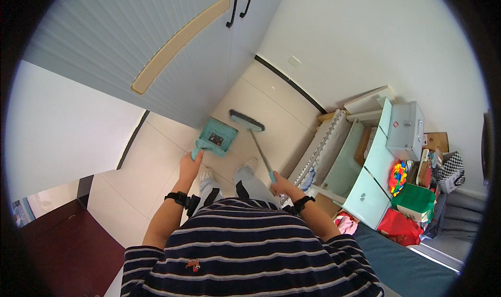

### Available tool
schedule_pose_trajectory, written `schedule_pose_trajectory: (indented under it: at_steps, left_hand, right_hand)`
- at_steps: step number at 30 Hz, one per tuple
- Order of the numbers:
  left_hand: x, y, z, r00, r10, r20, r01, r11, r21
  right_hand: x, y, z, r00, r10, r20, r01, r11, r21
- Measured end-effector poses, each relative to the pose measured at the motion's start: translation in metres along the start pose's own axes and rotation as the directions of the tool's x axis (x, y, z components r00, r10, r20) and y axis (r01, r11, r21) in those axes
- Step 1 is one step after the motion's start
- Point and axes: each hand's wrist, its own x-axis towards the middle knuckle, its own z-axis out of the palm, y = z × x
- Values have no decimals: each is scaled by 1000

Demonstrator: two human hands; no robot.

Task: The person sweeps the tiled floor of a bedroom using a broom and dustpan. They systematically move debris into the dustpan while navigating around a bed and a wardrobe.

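My left hand (190,167) grips the handle of a teal plastic dustpan (225,131), which is held in front of my feet beside the wardrobe's lower edge. A small dark patch shows in the pan; whether it is debris or a label I cannot tell. My right hand (282,184) is closed around the teal grip of a small broom (247,121). The broom's thin handle slants forward and left, and its dark-bristled head lies to the right of the dustpan, over the tiled floor (270,89). A gap separates broom head and dustpan.
A grey-blue wardrobe (188,58) with black handles stands ahead on the left. To the right is a glass-topped cabinet (370,183) bearing a metal case (405,130), a green box (414,201) and a red bag (399,226). A dark red wooden surface (70,254) lies at lower left.
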Motion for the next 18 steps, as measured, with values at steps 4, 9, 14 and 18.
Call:
schedule_pose_trajectory:
  at_steps: [4, 9, 14, 18]
  left_hand:
    - [-1, -3, 1, 1000, -9, 15, 9, 1000, -19]
    - [-1, -10, 6, 998, 7, 56, -3, 998, -60]
    - [1, 10, -8, 975, 128, 181, -138, 990, 41]
    - [0, 24, -18, 934, 199, 295, -256, 952, 167]
  right_hand:
    - [-26, 8, -3, 985, -9, 170, -34, 967, 253]
    - [-45, 31, -18, 997, 11, 70, -28, 969, 244]
    - [-86, 31, -51, 980, 201, -1, -179, 878, 443]
    - [-108, 68, -44, 969, 245, -21, -184, 781, 597]
